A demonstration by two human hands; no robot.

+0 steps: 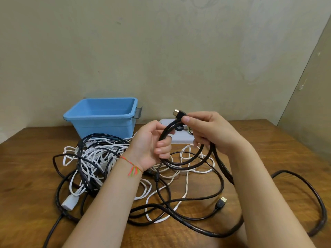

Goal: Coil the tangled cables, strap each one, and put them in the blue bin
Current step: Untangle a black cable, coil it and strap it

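Note:
A black cable forms a loop held up between both hands above the table. My left hand grips the loop's left side. My right hand pinches the cable just below its gold-tipped plug and also holds the loop's right side. The rest of this black cable trails over the table to a second plug. A tangle of white and black cables lies at the left. The blue bin stands behind it, with nothing visible inside.
A white tray with black straps lies behind my hands. A white connector sits at the front left. A black cable loop reaches the table's right edge. The wooden table stands against a wall.

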